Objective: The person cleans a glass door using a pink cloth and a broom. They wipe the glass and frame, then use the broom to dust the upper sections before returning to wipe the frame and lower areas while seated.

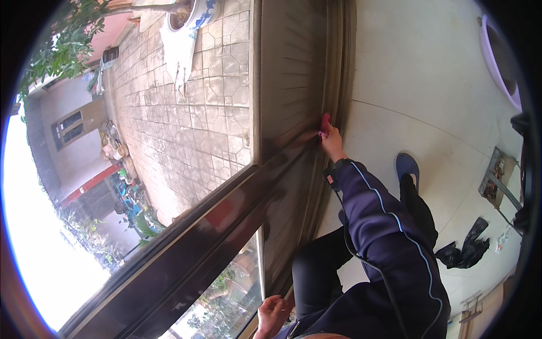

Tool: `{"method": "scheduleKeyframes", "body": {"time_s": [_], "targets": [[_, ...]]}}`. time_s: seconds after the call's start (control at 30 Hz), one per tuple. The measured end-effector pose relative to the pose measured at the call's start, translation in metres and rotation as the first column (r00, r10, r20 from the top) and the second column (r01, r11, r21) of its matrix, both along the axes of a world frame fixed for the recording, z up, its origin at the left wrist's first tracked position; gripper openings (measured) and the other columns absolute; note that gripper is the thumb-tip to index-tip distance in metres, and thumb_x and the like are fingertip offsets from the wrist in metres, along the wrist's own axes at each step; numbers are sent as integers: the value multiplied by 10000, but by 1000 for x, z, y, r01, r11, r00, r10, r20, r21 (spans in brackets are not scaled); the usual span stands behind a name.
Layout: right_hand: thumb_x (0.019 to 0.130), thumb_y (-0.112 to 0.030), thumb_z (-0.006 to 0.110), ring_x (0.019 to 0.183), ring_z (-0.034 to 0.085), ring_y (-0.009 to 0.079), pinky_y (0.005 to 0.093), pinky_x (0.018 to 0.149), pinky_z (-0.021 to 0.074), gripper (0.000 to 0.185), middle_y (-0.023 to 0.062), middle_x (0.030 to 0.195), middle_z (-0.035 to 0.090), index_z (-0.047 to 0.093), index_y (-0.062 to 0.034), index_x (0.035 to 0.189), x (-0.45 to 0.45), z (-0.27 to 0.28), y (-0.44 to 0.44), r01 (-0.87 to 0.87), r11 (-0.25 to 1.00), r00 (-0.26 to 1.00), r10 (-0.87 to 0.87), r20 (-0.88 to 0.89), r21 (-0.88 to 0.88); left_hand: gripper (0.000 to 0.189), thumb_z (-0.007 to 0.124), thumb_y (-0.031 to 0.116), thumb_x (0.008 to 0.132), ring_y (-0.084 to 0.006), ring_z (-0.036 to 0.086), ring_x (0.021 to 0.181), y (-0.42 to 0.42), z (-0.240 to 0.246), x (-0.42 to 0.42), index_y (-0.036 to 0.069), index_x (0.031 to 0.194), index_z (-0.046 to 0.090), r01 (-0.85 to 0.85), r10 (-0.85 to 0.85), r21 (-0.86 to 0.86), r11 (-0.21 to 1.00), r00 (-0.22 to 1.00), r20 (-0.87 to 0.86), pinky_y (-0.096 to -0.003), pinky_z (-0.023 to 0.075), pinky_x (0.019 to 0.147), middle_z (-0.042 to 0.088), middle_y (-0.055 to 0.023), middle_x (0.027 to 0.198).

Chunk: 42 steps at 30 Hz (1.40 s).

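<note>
My right hand (332, 140) presses a crumpled pink cloth (325, 123) against the lower part of a dark, glossy door panel (292, 84), beside the ridged door frame (342, 63). A dark band and a small black device on a cable are at that wrist. Low in the view, my left hand (272, 311) is at the edge of the glazed door, its fingers curled; whether it grips anything cannot be told. Between the hands runs the dark door rail (203, 237), with reflections on its surface.
Right of the door lies a pale floor with a blue shoe (407, 165) on my foot, a black plastic bag (465, 250), a metal dustpan (494, 178) holding debris and a pink basin (487, 51). Through the glass show a paved yard (211, 106) and a planter (203, 15).
</note>
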State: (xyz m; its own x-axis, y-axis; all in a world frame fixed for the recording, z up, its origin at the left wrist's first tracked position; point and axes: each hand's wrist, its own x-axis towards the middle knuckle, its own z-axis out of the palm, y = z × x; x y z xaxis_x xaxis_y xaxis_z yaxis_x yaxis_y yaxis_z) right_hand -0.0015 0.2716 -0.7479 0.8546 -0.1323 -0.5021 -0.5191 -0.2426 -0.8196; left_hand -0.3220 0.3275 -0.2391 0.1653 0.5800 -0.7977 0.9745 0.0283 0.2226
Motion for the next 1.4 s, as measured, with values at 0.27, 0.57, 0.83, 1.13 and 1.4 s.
{"method": "scheduleKeyframes", "body": {"time_s": [0.27,0.57,0.83,1.13,1.4], "targets": [[773,-48,565,982,561,437,481,835,463,451,236,1034,577,570,-132,1216,-42,93,6,36,997,999,-35,-23,69,211,598,2,912,-184,680,854,2,36,0,-50,1115,572,125,-126,-86,988,992,1,-302,566,762,692,-136,936],[808,-48,614,903,605,282,344,770,474,387,141,943,602,565,-33,1192,-85,309,-12,-86,925,996,75,45,369,223,585,11,921,-188,681,834,-3,73,23,-48,1135,559,282,-272,-158,946,959,81,-299,568,733,687,-137,929],[973,-163,549,1159,536,145,300,1033,384,496,61,1280,572,387,-64,1431,-92,452,-134,15,88,821,567,-62,996,757,715,141,859,-250,550,1151,-30,71,91,118,1452,245,190,-44,-345,919,920,389,-391,562,843,464,-151,1315],[988,-392,492,1280,442,269,346,1005,414,621,173,1416,386,293,-45,1462,-121,484,-224,-198,341,908,417,40,919,501,676,147,888,-210,649,921,-121,51,166,81,1320,431,102,132,-591,800,931,339,-335,581,692,595,-71,1141],[875,-284,635,936,673,264,338,809,517,478,183,1170,627,547,4,1246,-69,419,-440,16,982,965,34,-261,188,481,627,-51,848,-190,654,914,-162,69,208,92,1286,489,183,37,-550,815,931,364,-311,572,679,618,-58,1124]]}}
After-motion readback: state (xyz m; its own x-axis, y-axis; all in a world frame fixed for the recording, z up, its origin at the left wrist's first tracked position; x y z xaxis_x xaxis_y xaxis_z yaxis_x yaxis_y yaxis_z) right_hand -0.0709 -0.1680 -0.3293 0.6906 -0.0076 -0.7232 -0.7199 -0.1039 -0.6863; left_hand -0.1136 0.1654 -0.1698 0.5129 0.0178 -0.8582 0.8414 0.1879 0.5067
